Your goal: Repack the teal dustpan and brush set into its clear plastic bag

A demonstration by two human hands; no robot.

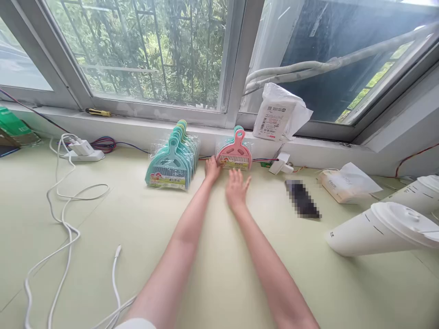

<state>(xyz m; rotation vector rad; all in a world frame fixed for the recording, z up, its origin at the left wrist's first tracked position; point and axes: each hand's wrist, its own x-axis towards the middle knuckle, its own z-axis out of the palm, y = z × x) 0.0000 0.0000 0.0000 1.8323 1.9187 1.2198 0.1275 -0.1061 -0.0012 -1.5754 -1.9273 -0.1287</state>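
A pink dustpan-and-brush set (236, 153) in clear wrapping stands upright against the window ledge, with teal ones behind it. My left hand (213, 170) touches its lower left edge; how far its fingers close is hard to see. Just in front of the set's lower edge is my right hand (236, 188), its fingers spread and nothing held. To the left, a row of several wrapped teal sets (170, 167) leans against the ledge, one behind another.
White cables (70, 228) and a power strip (84, 155) lie at left. A screwdriver (99, 112) rests on the ledge. At right are a dark phone (302, 199), a tissue pack (343, 185), white cups (377, 228) and a white plug (281, 163). A white package (276, 116) leans on the window.
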